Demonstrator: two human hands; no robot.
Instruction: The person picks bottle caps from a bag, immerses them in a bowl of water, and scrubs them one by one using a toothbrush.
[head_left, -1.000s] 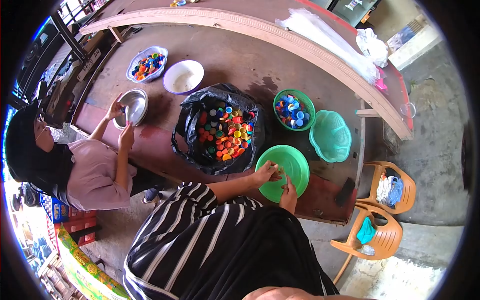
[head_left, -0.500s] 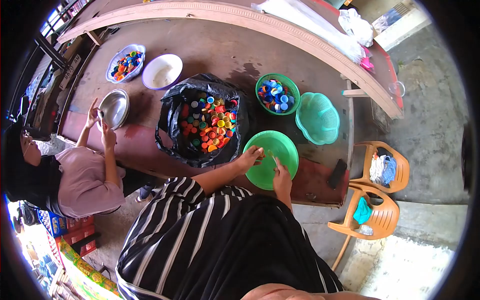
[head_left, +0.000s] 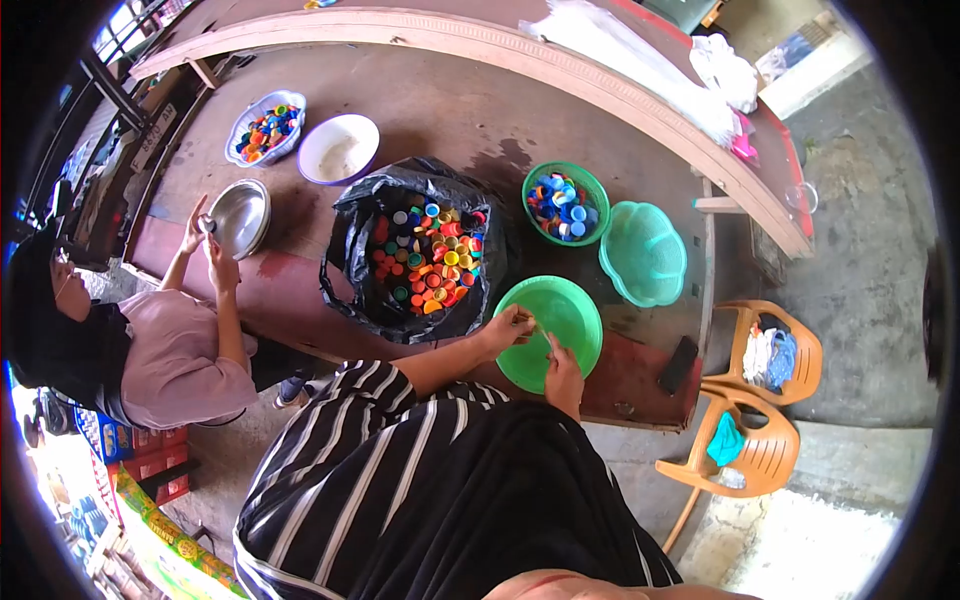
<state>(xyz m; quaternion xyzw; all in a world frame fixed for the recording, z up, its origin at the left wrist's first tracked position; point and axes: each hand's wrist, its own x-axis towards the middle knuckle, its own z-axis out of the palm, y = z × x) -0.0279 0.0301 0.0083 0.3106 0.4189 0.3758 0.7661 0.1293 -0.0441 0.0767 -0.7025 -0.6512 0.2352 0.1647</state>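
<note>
Over the near side of a green basin [head_left: 535, 377], my left hand [head_left: 510, 328] is closed with its fingers pinched; what it holds is too small to make out. Just to its right, my right hand [head_left: 563, 372] is closed around a thin, pale, blade-like tool [head_left: 546, 332], whose tip points towards the left hand. Left of the basin stands a black plastic bag [head_left: 345, 262], open at the top, with many coloured bottle caps [head_left: 432, 268] inside. My left forearm passes along the bag's near right edge.
Behind the basin are a green basket [head_left: 603, 205] of mostly blue caps and a turquoise scalloped bowl [head_left: 645, 262]. A white bowl [head_left: 340, 150], a bowl of caps [head_left: 268, 132] and a metal bowl [head_left: 240, 218] stand left, near a co-worker [head_left: 180, 345]. A dark phone-like object [head_left: 679, 365] lies right.
My head view has shifted slightly, so the table appears a little lower and further right. My hands stay over the basin, now closer together. The co-worker's hands remain raised by the metal bowl.
</note>
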